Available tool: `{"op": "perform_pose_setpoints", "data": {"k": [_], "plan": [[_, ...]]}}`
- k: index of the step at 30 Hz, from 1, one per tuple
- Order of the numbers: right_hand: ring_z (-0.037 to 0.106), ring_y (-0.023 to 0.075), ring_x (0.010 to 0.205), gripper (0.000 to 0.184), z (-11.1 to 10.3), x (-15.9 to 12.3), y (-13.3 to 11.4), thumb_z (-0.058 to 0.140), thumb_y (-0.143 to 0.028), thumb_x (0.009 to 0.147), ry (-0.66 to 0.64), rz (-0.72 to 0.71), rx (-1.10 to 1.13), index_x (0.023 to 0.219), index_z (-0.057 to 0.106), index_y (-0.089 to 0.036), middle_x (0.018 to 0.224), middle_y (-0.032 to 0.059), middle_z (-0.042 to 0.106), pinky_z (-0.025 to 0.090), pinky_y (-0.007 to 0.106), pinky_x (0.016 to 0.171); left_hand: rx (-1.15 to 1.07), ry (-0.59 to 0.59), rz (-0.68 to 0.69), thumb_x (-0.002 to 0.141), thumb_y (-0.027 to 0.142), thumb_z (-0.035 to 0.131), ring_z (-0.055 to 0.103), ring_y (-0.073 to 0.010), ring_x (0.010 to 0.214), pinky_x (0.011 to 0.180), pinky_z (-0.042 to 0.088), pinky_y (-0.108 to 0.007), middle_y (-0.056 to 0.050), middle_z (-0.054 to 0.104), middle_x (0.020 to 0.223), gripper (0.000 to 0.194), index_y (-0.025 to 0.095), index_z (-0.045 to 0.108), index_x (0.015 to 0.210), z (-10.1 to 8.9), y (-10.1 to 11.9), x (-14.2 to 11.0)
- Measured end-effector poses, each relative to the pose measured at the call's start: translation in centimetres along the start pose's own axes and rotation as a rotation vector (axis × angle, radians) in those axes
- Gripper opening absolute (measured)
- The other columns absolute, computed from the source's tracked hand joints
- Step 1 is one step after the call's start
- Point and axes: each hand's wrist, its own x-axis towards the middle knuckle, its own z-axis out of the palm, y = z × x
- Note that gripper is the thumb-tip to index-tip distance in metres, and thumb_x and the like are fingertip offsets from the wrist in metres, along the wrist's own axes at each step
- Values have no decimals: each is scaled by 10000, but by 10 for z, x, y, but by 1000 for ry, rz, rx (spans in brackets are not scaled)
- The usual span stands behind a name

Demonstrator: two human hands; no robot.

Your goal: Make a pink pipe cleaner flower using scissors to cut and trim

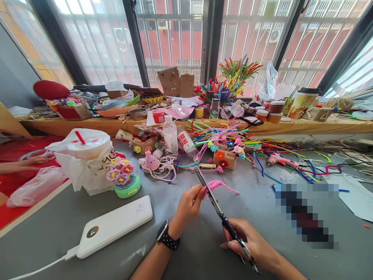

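Note:
My left hand (pixel 188 208), with a watch on its wrist, pinches a pink pipe cleaner (pixel 217 184) that is bent into a petal-like shape with a thin tail pointing right. In my right hand (pixel 247 241) is a pair of scissors (pixel 215 203). Their blades point up and to the left, passing over the pink pipe cleaner close to my left fingertips. Whether the blades touch it I cannot tell. Beyond the hands stands a small woven basket (pixel 225 160) with pipe-cleaner flowers.
A white power bank (pixel 116 225) with a cable lies at left, near a bagged cup (pixel 87 155) and a green flower pot (pixel 127 186). Bottles, a pink glue gun (pixel 282 160) and loose pipe cleaners (pixel 268 146) line the back. At far left another person's hand (pixel 35 162) shows.

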Motion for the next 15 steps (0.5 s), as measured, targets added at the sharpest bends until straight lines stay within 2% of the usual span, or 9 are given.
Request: {"op": "perform_pose_setpoints", "data": {"k": [3, 7, 15], "plan": [[368, 98, 576, 528, -5, -1, -4, 472, -665, 619, -51, 7, 37, 717, 477, -146, 652, -23, 401, 439, 278, 631, 21, -11, 18, 844, 304, 326, 382, -116, 525, 516, 288, -229, 34, 410, 554, 299, 187, 416, 584, 0, -1, 0], [357, 93, 566, 521, -9, 2, -5, 500, -656, 602, -78, -5, 18, 693, 476, -144, 630, -31, 387, 435, 271, 622, 30, -33, 40, 845, 287, 323, 388, -117, 531, 517, 290, -228, 32, 408, 566, 284, 188, 408, 593, 0, -2, 0], [338, 91, 545, 464, 0, 7, -2, 520, -604, 619, 28, -6, -64, 605, 453, -146, 585, -28, 390, 392, 227, 554, 57, -15, 11, 847, 282, 320, 374, -117, 516, 507, 276, -233, 35, 392, 544, 289, 191, 386, 581, 0, -3, 1]]}}
